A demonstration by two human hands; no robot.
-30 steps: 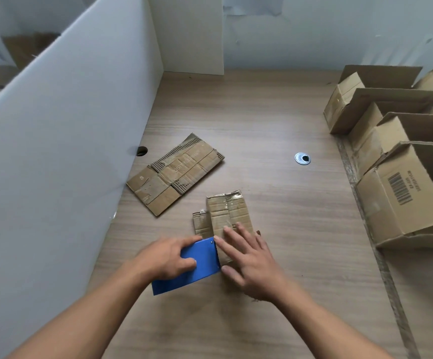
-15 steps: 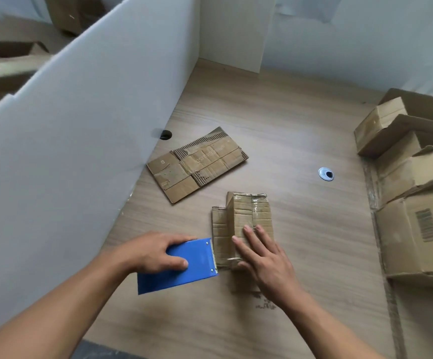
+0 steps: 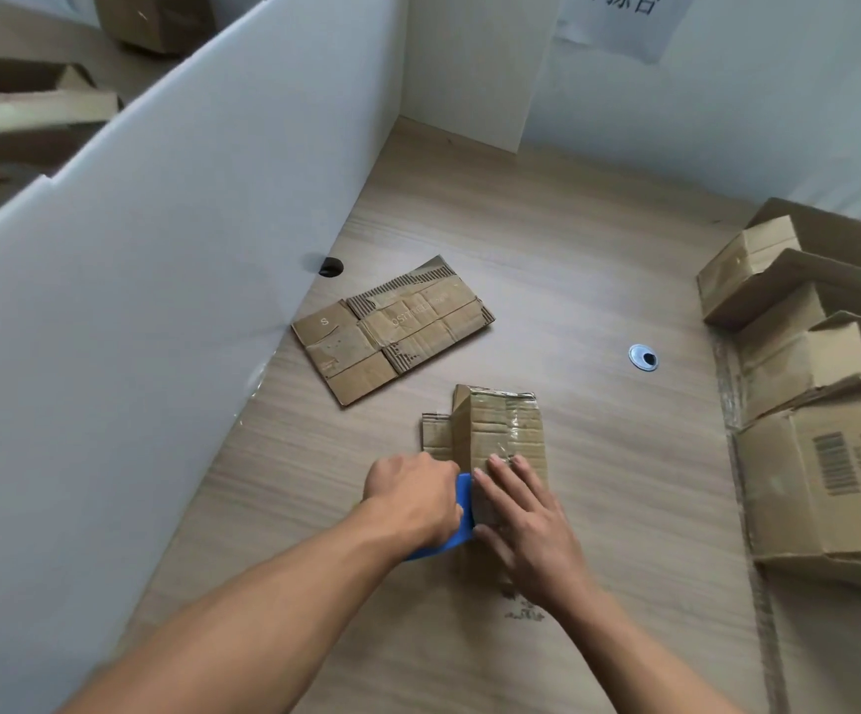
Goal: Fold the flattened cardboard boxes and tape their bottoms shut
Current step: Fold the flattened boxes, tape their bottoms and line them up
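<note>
A small cardboard box (image 3: 500, 430) stands bottom-up on the wooden table (image 3: 547, 249), with glossy tape across its top face. My right hand (image 3: 526, 523) lies flat on the near end of the box, fingers straight. My left hand (image 3: 413, 497) grips a blue flat tool (image 3: 457, 523) and holds it against the box's near left edge; most of the tool is hidden under the hand. A flattened cardboard box (image 3: 392, 327) lies further back to the left.
A white partition (image 3: 134, 275) runs along the left side. Several folded cardboard boxes (image 3: 825, 383) are stacked on their sides at the right. A round metal grommet (image 3: 642, 357) sits in the table between them and the small box.
My left hand has slid the blue tool to the right, up against the box beside my right hand. The view has moved closer and tilted.
</note>
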